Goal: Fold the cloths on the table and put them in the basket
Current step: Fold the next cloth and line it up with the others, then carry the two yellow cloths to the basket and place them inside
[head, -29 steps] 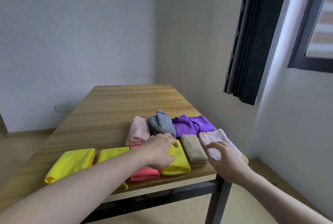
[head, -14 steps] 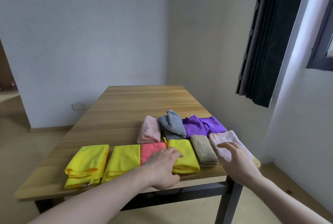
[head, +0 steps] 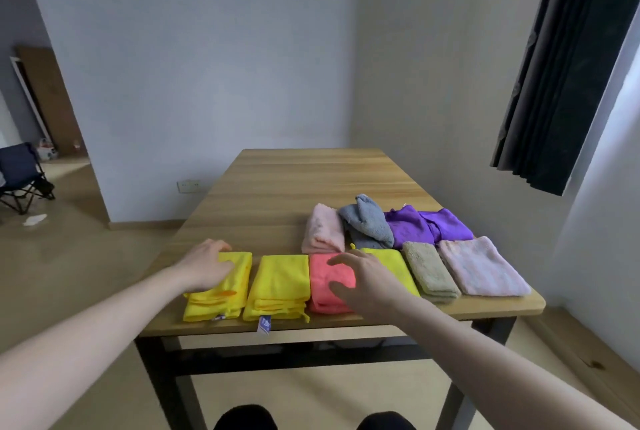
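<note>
My left hand lies on the far left corner of the leftmost yellow cloth, fingers loosely bent over its edge; I cannot tell whether they pinch the fabric or only rest on it. My right hand hovers low over the coral cloth, fingers spread wide and gently arched, the thumb reaching toward the cloth's near end; whether the fingertips touch the fabric I cannot tell.

Outward from the hands, I see a front row of folded cloths running along the near edge of the wooden table. From left: the yellow cloth under my left hand, a second yellow cloth just beside it with a small blue-and-white label hanging over the table edge, the coral cloth touching that one, a third yellow cloth partly hidden behind my right hand, a beige cloth, and a pale pink striped cloth nearest the right corner.

Behind this row sit a folded light pink cloth, a crumpled grey cloth and a loosely bunched purple cloth, side by side.

A dark curtain hangs at upper right. A folding chair stands in the room beyond, far left.
</note>
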Available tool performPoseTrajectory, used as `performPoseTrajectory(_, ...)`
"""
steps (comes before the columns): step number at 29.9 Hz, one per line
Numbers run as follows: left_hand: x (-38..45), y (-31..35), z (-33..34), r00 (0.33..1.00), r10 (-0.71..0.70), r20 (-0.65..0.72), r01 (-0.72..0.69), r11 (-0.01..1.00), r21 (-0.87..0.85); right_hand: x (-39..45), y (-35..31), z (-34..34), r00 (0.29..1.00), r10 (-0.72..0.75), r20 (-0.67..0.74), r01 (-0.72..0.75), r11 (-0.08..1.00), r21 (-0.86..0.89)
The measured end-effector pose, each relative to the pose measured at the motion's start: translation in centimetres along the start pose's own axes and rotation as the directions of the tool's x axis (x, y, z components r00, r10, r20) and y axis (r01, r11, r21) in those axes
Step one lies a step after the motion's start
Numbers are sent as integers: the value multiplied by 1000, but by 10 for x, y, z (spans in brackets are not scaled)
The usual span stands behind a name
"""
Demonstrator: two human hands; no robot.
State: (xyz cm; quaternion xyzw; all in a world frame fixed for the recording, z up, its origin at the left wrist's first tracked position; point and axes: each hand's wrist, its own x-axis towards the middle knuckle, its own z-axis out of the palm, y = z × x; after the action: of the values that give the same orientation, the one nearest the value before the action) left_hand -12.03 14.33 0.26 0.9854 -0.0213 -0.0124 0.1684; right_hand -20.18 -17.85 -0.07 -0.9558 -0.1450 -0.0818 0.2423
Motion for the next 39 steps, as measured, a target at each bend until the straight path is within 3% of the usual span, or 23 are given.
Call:
performPoseTrajectory(4, 14, -33, -2, 994, -78, 82, 77, 997, 13, 48, -32, 24, 997, 7, 73, -4, 999, -51)
performPoseTrajectory(12, 36, -32, -4, 969, -54, 243, 38, 997, 72, 109, -52, 49, 947, 153, 284, -67, 954, -292)
performPoseTrajectory(16, 43, -25, -10, 981, -15, 195, -21, 983, 182, 128, -50, 49, 896, 258, 362, -185, 957, -224)
performPoseTrajectory(19, 44, -27, -23, 986, 48, 157, -63, 994, 93, 136, -50, 44, 891, 281, 357, -200, 948, -248)
performPoseTrajectory(21, 41, -30, -37, 987, 95, 128, -93, 995, -24, 136, -52, 36, 913, 238, 332, -186, 966, -181)
performPoseTrajectory(24, 26, -25, -68, 987, 154, 55, -143, 977, -160, 126, -55, 14, 942, 177, 284, -211, 973, 92)
performPoseTrajectory(27, 12, -8, -101, 969, 247, 8, -236, 935, -264, 110, -51, -20, 959, 115, 260, -212, 899, 384)
performPoseTrajectory(30, 2, 21, -124, 947, 320, -20, -305, 880, -363, 87, -42, -55, 978, 126, 164, -198, 803, 563)
performPoseTrajectory(35, 3, 84, -139, 933, 358, -37, -305, 733, -608, 60, -12, -105, 981, 192, -11, -126, 687, 716)
performPoseTrajectory(39, 36, 152, -119, 920, 392, 14, -261, 637, -726, 49, 36, -142, 969, 240, -66, -117, 675, 729)
